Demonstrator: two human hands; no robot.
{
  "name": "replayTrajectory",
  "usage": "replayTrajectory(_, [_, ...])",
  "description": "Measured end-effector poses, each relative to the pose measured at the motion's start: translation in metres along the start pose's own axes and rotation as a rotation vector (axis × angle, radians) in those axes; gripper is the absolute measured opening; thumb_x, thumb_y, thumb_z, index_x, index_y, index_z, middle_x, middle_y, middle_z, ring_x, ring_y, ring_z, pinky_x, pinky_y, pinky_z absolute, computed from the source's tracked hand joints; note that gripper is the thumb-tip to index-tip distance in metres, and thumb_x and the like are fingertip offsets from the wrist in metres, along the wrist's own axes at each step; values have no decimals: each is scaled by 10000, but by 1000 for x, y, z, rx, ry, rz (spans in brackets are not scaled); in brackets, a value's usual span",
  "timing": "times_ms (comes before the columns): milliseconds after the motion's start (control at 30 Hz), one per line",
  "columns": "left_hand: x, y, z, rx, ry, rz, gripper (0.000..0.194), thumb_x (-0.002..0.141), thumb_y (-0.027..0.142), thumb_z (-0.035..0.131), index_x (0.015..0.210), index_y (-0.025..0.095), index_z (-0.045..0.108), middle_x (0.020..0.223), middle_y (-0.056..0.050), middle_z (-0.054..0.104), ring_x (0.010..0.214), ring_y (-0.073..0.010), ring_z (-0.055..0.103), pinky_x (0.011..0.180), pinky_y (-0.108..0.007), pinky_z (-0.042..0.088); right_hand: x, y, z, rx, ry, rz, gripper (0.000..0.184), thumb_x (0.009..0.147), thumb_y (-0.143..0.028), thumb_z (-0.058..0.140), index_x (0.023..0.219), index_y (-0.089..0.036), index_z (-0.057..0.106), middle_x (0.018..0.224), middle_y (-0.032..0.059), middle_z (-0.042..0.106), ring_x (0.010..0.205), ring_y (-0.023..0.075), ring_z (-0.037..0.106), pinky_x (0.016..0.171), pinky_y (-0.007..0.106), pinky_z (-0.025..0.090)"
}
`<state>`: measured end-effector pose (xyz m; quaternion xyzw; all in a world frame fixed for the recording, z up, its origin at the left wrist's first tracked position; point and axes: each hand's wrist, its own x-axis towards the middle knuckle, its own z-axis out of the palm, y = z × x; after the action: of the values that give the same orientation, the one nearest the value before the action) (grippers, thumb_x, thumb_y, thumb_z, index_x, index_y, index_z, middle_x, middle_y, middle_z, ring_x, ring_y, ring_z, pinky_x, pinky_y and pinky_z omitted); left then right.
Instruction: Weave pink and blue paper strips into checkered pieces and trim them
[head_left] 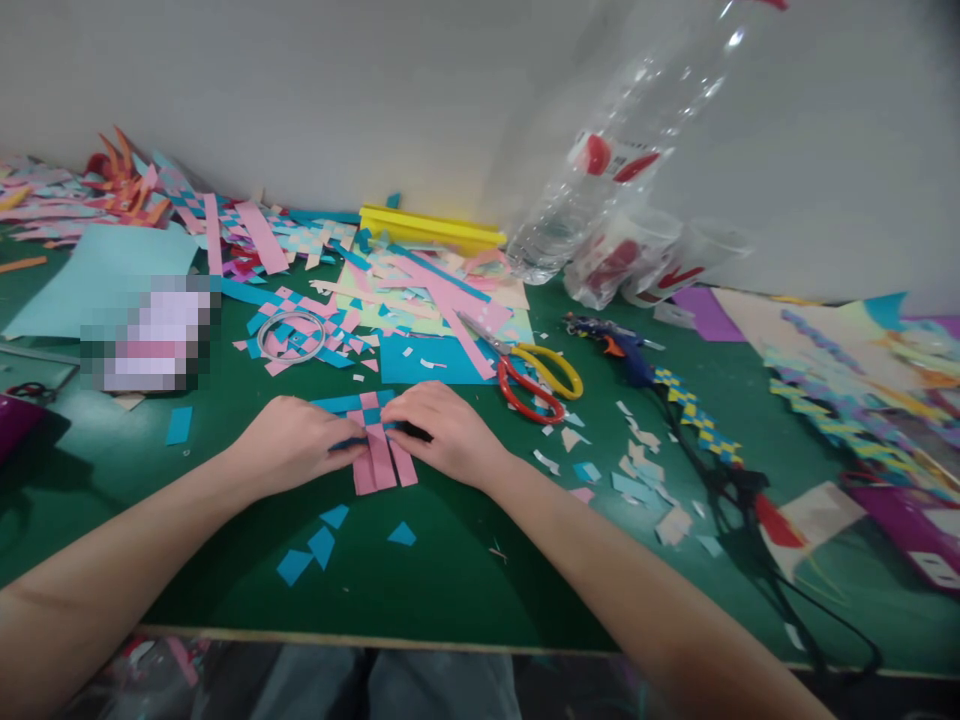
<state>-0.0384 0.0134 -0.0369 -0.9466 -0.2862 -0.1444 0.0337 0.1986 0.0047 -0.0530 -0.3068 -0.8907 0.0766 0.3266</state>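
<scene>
Near the middle of the frame, the left hand (289, 440) and right hand (450, 432) are pressing down on a small woven piece (377, 440) of pink and blue paper strips lying on the green table (450, 570). The fingers (341, 447) of both hands are meeting over the weave, perhaps pinching a blue strip, though that is hard to tell. Just right of the hands, red-and-yellow scissors (536, 378) are lying flat. A clear plastic bottle (600, 170) is leaning at upper right. Blue paper scraps (311, 550) are sitting below the hands.

Left hand (289, 440) and right hand (446, 432) lie palms-down, fingertips nearly meeting.
</scene>
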Motion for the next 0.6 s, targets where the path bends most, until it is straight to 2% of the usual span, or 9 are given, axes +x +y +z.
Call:
replayTrajectory(200, [-1, -1, 0, -33, 6, -13, 266, 928, 442, 540, 855, 245, 703, 659, 28, 725, 560, -164, 673, 481, -261, 349, 0, 1, -1, 19, 1, -41, 106, 912, -186, 558, 967, -195, 647, 929, 52, 739, 887, 182, 661, 831, 351, 501])
replayTrajectory(333, [3, 2, -3, -27, 138, -18, 240, 947, 347, 528, 834, 209, 689, 676, 13, 712, 575, -150, 648, 513, -255, 387, 1, 1, -3, -12, 28, -110, 126, 916, -183, 543, 974, -194, 654, 958, 54, 745, 897, 176, 663, 843, 357, 507])
replayTrajectory(400, [6, 2, -5, -51, 191, -40, 218, 955, 269, 511, 873, 178, 692, 725, -17, 698, 645, -153, 641, 565, -255, 435, 2, -1, -4, -53, 34, -164, 133, 912, -192, 548, 973, -195, 667, 1006, 54, 748, 918, 176, 659, 851, 360, 505])
replayTrajectory(467, [9, 1, -6, -111, 207, -35, 215, 961, 220, 490, 993, 150, 691, 845, -58, 698, 793, -171, 641, 698, -277, 493, 3, -4, -5, -96, 38, -213, 130, 905, -204, 563, 953, -195, 684, 1022, 44, 752, 931, 178, 657, 867, 367, 499])
replayTrajectory(533, [11, -2, -4, -147, 178, -4, 233, 962, 191, 477, 1075, 148, 677, 1001, -86, 698, 961, -197, 623, 842, -330, 497, 4, -6, -6, -134, 30, -252, 133, 904, -222, 571, 927, -196, 699, 1024, 29, 757, 952, 183, 656, 891, 374, 491])
replayTrajectory(600, [11, -4, -2, -142, 121, 37, 244, 962, 173, 464, 1078, 169, 679, 1128, -82, 690, 1096, -221, 589, 938, -390, 463, 5, -7, -6, -155, 4, -280, 144, 910, -236, 568, 920, -198, 707, 1016, 11, 762, 980, 187, 655, 921, 383, 478])
